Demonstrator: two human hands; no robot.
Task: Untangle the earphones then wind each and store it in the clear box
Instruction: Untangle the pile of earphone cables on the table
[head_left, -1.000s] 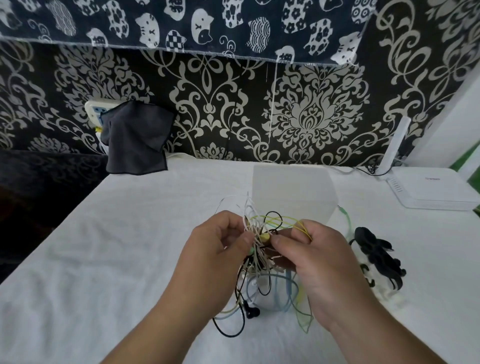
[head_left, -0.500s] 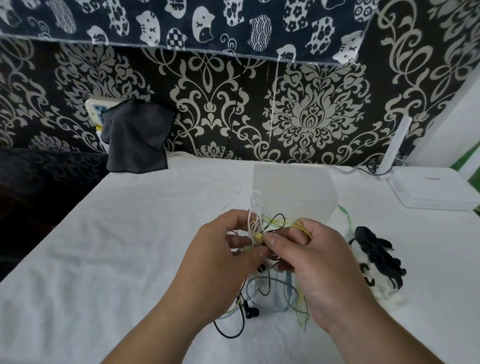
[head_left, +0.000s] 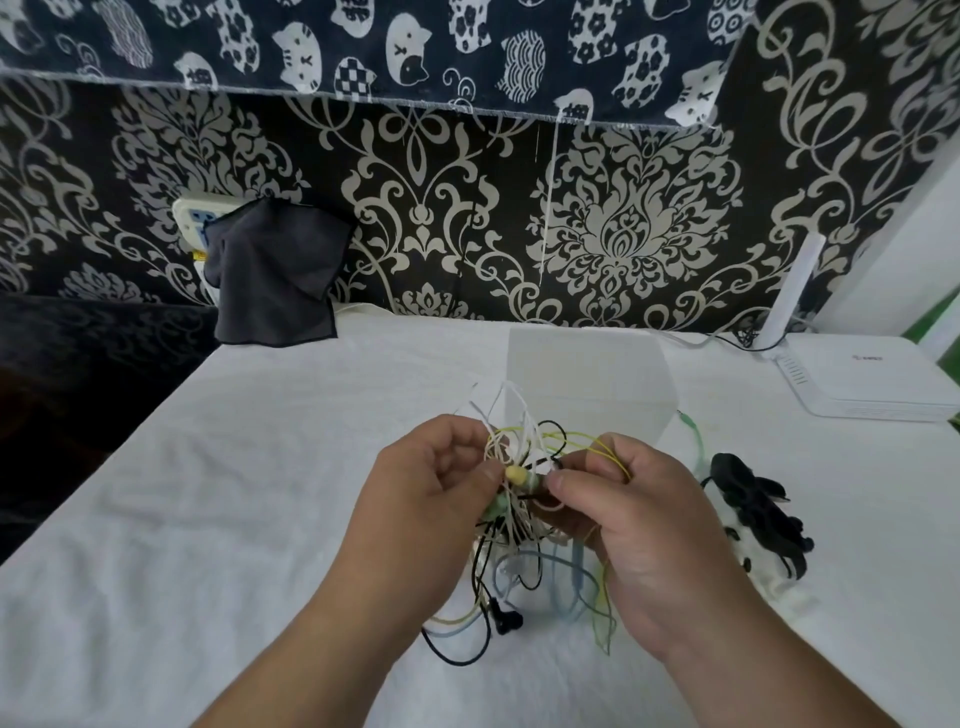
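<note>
1. The left hand (head_left: 431, 514) was held up in front of the body with its fingers curled, thumb and forefinger pinching the left side of the earphone tangle (head_left: 514, 525).
2. The right hand (head_left: 639, 530) was just beside it at about the same height, back facing up and fingers curled inward, gripping the tangle's right side.
3. The two thumb tips pointed toward each other, near but apart.
4. Both bare forearms angled inward from below, converging toward the hands.
</note>
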